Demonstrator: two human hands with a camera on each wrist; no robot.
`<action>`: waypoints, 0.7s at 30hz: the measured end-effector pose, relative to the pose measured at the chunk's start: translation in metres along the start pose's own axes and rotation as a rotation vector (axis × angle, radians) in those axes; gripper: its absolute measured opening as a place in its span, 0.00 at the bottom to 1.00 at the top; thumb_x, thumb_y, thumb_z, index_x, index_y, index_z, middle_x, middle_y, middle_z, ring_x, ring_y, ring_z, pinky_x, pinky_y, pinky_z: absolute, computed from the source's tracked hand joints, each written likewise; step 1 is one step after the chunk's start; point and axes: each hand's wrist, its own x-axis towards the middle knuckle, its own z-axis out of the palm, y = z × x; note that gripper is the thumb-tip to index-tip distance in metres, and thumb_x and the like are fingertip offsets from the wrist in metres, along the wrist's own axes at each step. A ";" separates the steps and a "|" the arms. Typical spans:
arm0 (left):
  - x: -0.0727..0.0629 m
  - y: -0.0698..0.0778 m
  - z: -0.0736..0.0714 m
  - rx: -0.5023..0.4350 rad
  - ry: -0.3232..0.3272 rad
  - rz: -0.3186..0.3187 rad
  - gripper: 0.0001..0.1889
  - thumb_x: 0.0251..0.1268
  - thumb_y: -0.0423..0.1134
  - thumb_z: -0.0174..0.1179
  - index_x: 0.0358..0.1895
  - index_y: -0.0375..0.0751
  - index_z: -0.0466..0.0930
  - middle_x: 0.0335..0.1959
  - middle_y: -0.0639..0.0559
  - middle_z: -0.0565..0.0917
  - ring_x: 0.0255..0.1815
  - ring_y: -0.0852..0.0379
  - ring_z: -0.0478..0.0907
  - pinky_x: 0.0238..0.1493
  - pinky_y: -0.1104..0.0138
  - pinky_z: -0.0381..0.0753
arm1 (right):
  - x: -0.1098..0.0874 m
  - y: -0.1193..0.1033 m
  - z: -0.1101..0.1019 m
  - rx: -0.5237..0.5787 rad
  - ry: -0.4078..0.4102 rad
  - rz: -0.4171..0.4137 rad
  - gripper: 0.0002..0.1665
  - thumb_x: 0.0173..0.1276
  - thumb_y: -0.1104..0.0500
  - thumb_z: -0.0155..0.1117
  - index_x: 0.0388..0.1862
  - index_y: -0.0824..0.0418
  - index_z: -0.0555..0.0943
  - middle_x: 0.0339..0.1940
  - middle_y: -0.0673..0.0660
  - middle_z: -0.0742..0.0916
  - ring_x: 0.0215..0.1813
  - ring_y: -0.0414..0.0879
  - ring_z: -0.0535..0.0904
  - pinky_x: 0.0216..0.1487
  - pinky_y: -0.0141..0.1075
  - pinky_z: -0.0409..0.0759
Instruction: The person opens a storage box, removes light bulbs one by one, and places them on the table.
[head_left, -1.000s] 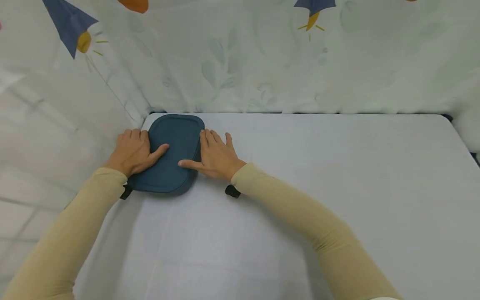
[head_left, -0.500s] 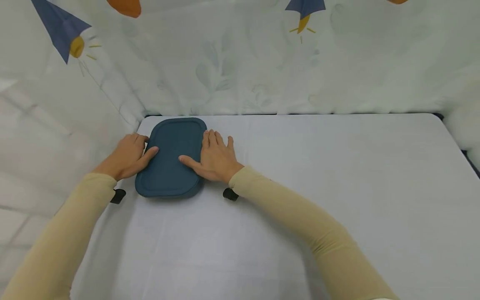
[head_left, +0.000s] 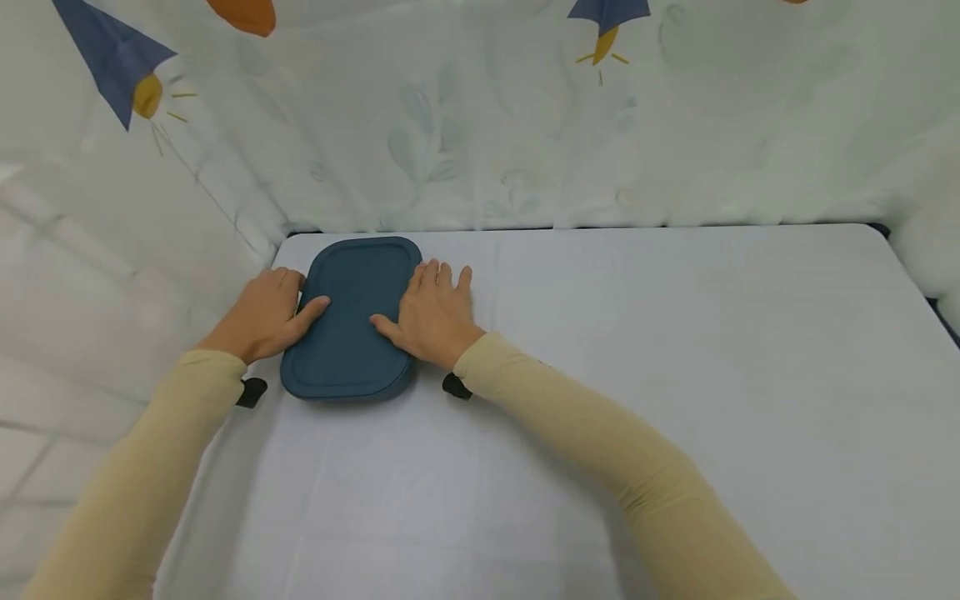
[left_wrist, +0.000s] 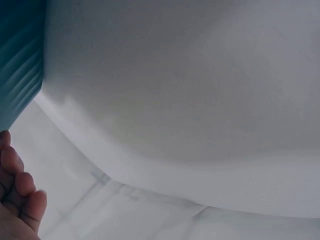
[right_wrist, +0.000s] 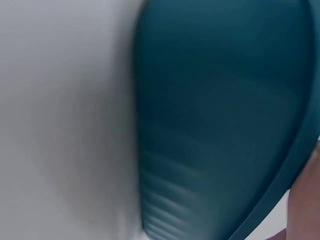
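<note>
A dark teal-blue box with rounded corners and a flat rimmed lid stands near the table's far left corner. My left hand is at its left side, thumb lying over the lid's edge. On the opposite side my right hand has straight fingers laid along the wall, its thumb on the lid. Ribs run along the wall of the box in the left wrist view, where loosely bent fingers show near its end. The right wrist view is filled by the box's smooth and ribbed wall.
The white-covered table stretches to the right and toward me. A pale printed curtain hangs along its back edge, and a white sheet closes off the left side. A black wrist camera sits under the left wrist.
The box has turned so that its near end swung right, and it has slid slightly right. My left hand drew back from it, then came in against it again. The right hand stays alongside.
</note>
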 end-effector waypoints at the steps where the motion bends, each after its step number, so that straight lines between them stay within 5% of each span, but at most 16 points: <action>1: 0.002 0.001 0.000 0.026 0.006 0.003 0.31 0.79 0.56 0.47 0.48 0.22 0.74 0.39 0.30 0.79 0.41 0.36 0.76 0.45 0.44 0.74 | -0.001 0.001 0.000 -0.014 0.023 0.006 0.61 0.72 0.20 0.35 0.81 0.68 0.61 0.80 0.65 0.70 0.80 0.60 0.67 0.78 0.63 0.61; 8: 0.007 0.009 -0.004 0.129 0.021 -0.010 0.30 0.79 0.58 0.45 0.42 0.27 0.72 0.35 0.34 0.77 0.36 0.38 0.74 0.36 0.47 0.71 | -0.002 0.005 0.001 0.059 0.039 0.039 0.51 0.72 0.21 0.39 0.70 0.62 0.71 0.67 0.58 0.78 0.70 0.59 0.74 0.73 0.63 0.66; 13: 0.012 0.010 -0.002 0.070 0.005 0.012 0.28 0.79 0.55 0.45 0.38 0.27 0.70 0.31 0.36 0.74 0.33 0.40 0.71 0.38 0.49 0.69 | 0.000 0.011 0.001 0.087 -0.053 0.021 0.42 0.80 0.29 0.31 0.65 0.61 0.72 0.60 0.56 0.77 0.68 0.56 0.72 0.73 0.62 0.65; 21: 0.020 0.008 0.002 -0.023 -0.030 0.049 0.26 0.82 0.53 0.43 0.33 0.32 0.70 0.27 0.41 0.72 0.29 0.45 0.69 0.35 0.55 0.66 | -0.002 0.022 0.001 0.106 -0.079 0.002 0.33 0.82 0.34 0.30 0.56 0.59 0.71 0.55 0.56 0.75 0.65 0.54 0.69 0.72 0.56 0.63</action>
